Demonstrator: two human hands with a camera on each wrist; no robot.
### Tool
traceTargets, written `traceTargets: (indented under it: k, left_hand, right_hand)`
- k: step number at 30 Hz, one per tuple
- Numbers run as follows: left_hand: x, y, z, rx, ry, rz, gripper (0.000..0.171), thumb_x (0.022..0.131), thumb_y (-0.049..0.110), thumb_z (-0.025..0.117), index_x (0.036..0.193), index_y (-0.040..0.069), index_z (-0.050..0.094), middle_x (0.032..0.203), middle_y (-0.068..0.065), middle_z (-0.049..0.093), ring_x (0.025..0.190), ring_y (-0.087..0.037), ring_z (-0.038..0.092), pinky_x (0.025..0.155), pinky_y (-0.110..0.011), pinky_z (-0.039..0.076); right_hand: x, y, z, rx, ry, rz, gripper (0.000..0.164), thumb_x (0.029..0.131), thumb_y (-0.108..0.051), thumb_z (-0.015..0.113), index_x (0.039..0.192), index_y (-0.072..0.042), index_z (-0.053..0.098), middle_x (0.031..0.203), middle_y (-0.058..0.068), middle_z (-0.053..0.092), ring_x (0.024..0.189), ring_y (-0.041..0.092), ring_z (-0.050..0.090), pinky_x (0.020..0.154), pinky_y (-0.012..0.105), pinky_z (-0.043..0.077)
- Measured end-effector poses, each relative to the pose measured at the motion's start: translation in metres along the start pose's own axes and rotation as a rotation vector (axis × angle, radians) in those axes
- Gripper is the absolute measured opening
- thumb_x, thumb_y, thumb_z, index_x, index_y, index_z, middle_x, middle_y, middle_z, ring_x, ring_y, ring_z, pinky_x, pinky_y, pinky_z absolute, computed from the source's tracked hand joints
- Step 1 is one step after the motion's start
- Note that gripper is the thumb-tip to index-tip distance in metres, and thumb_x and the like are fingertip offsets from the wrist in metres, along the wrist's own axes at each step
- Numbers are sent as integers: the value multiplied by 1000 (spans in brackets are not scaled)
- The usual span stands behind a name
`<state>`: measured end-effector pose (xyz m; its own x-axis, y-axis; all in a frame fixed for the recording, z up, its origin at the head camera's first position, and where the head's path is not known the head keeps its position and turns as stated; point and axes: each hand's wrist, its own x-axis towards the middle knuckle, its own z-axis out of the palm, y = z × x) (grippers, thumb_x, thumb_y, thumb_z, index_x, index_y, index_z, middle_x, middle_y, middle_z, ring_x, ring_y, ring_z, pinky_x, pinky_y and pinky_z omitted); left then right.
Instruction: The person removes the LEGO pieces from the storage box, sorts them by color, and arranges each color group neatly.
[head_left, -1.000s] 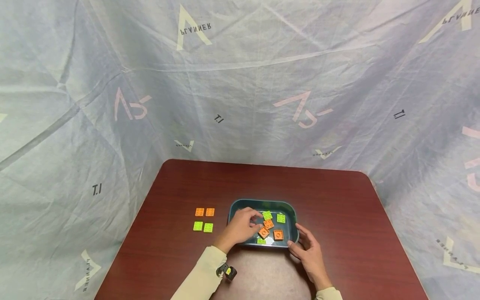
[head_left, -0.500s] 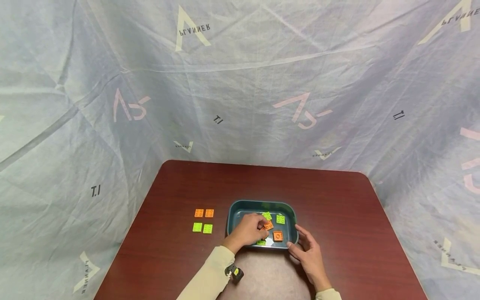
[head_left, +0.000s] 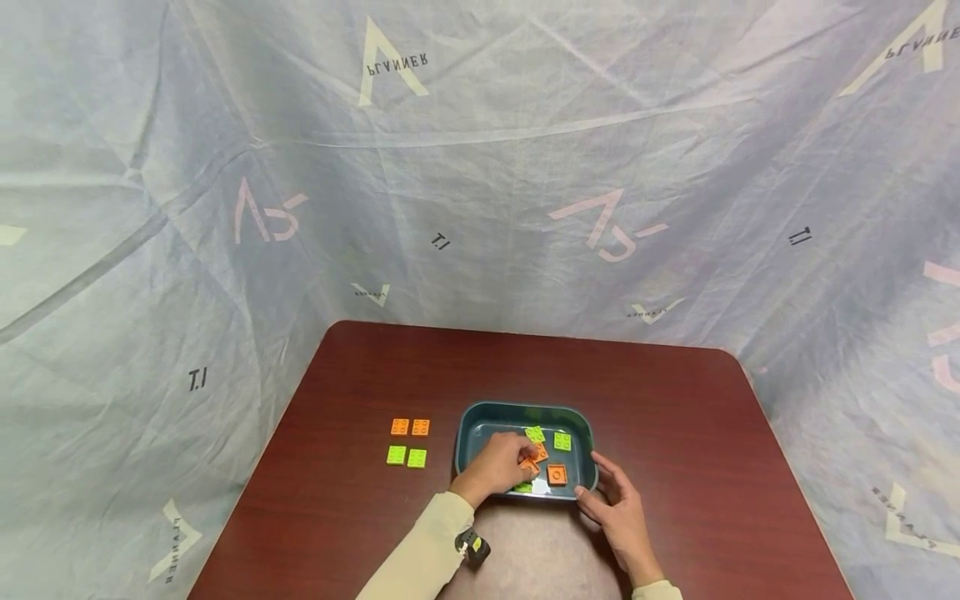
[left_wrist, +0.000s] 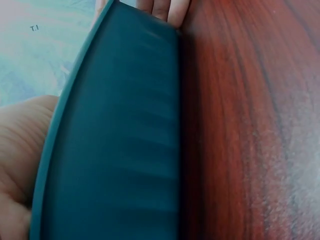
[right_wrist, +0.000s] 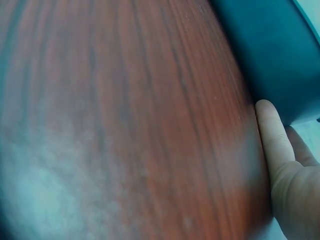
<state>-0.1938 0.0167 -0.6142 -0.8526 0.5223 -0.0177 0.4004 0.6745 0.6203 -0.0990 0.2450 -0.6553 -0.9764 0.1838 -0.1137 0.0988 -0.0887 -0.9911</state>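
Note:
My left hand (head_left: 495,464) reaches into a dark teal tray (head_left: 480,408), thumb and index finger pinching an orange toy brick (head_left: 531,467). Close by in the tray lie another orange brick (head_left: 541,452), partly behind the fingers, and a green brick (head_left: 535,434). An upturned orange brick (head_left: 557,475) and a green brick (head_left: 562,442) lie further right; another green brick (head_left: 523,487) shows under the hand. My right hand (head_left: 618,512) holds the tray's near right corner, its thumb (right_wrist: 272,132) along the outer wall in the right wrist view.
Left of the tray on the red-brown table (head_left: 337,517), two orange bricks (head_left: 400,427) form a row behind two green bricks (head_left: 396,455). Grey printed cloth (head_left: 480,167) hangs round the table's back and sides.
My left hand has moved right and down within the tray, its parted fingers closing round an orange brick. My right hand has stayed at the tray's corner.

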Motion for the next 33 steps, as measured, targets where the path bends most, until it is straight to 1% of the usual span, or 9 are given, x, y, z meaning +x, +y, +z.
traceTargets:
  k: [2,7,10,13,20,23,27,30,33]
  left_hand:
    - [1,0,0,7,-5,-8,27,86,20,89,111,12,80,99,0,75,87,-9,65,77,-25,56]
    - [2,1,0,23,-9,-33,29,84,21,91,111,13,81,99,2,76,87,-7,66,79,-25,57]
    - [2,2,2,30,-22,-48,31,84,22,91,112,13,80,99,3,76,87,-5,65,79,-25,56]
    - [2,2,3,20,-31,-56,31,84,22,91,111,13,80,96,4,74,84,-4,63,77,-24,56]
    - [3,2,4,-26,-32,-76,27,82,18,93,105,14,78,89,7,71,79,-1,60,72,-20,53]
    - [4,2,2,-46,-35,-73,26,82,17,93,103,14,77,89,7,71,79,-1,60,71,-20,53]
    - [5,1,1,-88,-25,-61,25,82,15,92,102,12,77,89,4,73,78,0,61,71,-19,53]
    - [6,-2,1,-119,-12,-51,22,84,13,91,102,12,78,88,5,73,78,1,62,71,-19,54]
    - [5,-5,-1,-130,-4,-49,20,87,15,88,105,16,79,91,8,74,81,1,63,73,-19,54]
  right_hand:
    - [0,0,0,0,1,1,75,87,4,82,154,-7,51,138,30,59,99,11,74,78,34,66]
    - [1,1,0,-8,1,-3,75,87,3,83,154,-7,51,137,29,60,99,11,74,77,33,66]
    - [0,1,0,-15,1,-2,75,87,3,83,154,-8,52,137,29,60,99,11,74,77,34,66]
    - [0,2,0,-12,1,5,74,87,2,83,154,-9,52,137,28,60,99,11,74,77,34,66]
    - [-1,2,0,-1,-1,-1,74,88,2,82,155,-7,51,136,29,60,99,12,74,78,36,66]
    - [-1,2,-1,1,-1,-8,74,88,3,82,155,-6,51,135,28,60,99,12,74,78,36,66]
    - [0,3,-1,-3,-4,-9,74,89,2,82,155,-7,50,137,27,60,103,14,73,79,35,66]
    - [1,5,-2,-4,-1,-5,74,89,1,82,155,-9,51,139,25,60,106,15,72,80,34,66]
    - [1,5,-1,-5,0,-3,74,88,1,82,155,-9,51,139,25,60,106,16,72,80,35,66]
